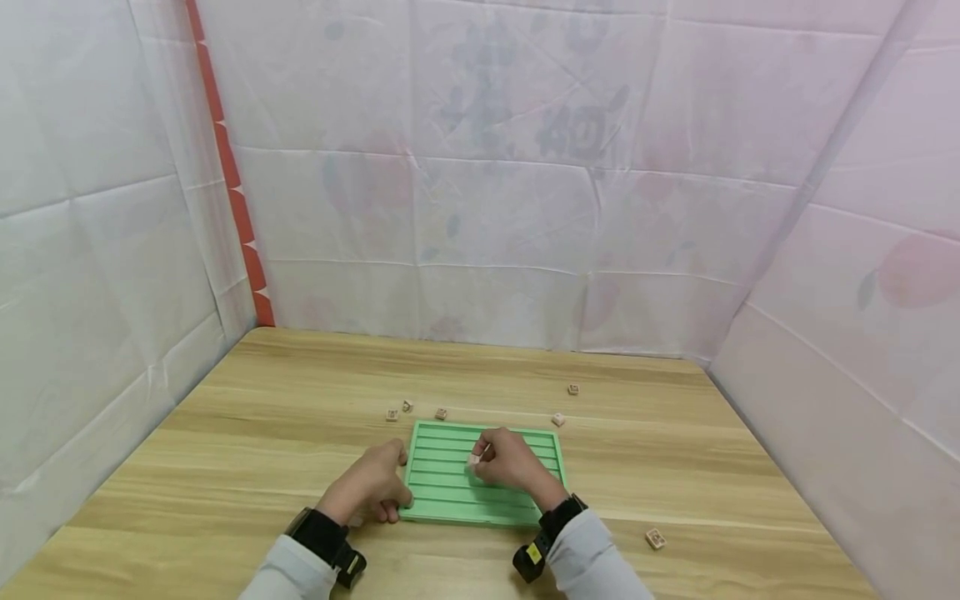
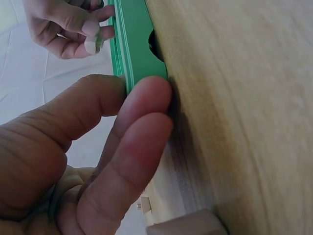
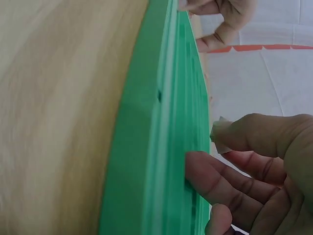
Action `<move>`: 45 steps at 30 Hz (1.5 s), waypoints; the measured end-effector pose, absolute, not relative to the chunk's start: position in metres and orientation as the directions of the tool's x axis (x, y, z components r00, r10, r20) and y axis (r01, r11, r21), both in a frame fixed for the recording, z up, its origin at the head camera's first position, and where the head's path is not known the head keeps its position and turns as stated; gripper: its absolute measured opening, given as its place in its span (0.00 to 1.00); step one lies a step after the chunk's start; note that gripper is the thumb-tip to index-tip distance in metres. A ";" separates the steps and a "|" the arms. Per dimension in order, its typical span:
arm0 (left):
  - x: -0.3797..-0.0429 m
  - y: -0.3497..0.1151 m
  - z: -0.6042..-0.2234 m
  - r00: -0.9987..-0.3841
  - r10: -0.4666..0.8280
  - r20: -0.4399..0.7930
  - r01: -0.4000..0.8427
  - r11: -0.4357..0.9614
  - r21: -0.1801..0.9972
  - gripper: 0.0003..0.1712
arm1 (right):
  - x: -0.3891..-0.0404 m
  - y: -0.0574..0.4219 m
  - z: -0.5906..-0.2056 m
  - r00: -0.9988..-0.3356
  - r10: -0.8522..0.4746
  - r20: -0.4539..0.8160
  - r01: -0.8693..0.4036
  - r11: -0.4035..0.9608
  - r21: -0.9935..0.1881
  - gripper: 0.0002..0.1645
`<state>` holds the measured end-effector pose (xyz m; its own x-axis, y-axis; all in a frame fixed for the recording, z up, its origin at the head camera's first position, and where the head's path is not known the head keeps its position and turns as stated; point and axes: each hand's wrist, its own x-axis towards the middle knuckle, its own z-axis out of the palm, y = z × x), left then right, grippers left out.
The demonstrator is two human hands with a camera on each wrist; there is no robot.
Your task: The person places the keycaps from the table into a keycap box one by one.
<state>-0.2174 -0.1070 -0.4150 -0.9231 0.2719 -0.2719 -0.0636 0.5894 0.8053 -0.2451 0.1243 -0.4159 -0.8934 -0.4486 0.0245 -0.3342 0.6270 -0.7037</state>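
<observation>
A light green ridged tray (image 1: 442, 479) lies flat on the wooden table, with several raised strips running across it. At its left edge, my left hand (image 1: 372, 483) grips the side near the front corner; in the left wrist view the thumb meets the tray's edge and two fingertips (image 2: 144, 142) lie against its side. Over the middle of the tray, my right hand (image 1: 510, 461) pinches a small pale tile (image 1: 473, 459) between thumb and fingers. The right wrist view shows this tile (image 3: 221, 142) at the thumb tip, held close above the ridges, its face partly hidden.
Behind the tray lie several small wooden tiles, among them one tile (image 1: 441, 413) near the back rim and another tile (image 1: 573, 389) farther off. A marked tile (image 1: 655, 538) sits at the front right. White sheeting (image 1: 495, 208) walls the table (image 1: 247, 433) on three sides.
</observation>
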 end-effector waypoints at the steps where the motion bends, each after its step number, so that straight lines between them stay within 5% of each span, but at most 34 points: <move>1: -0.218 -0.107 -0.415 -0.923 0.271 -0.272 -0.063 0.591 0.804 0.27 | -0.245 0.122 -0.417 -0.896 -0.444 0.023 -0.328 0.626 -0.708 0.04; 45: -0.219 -0.107 -0.415 -0.924 0.272 -0.268 -0.065 0.579 0.812 0.26 | -0.249 0.050 -0.422 -0.916 -0.399 0.035 -0.362 0.788 -0.499 0.06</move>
<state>-0.2187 -0.1073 -0.4152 -0.9241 0.2725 -0.2679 -0.0647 0.5794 0.8124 -0.2495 0.0495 -0.4217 -0.9163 -0.3988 0.0354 -0.3621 0.7876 -0.4986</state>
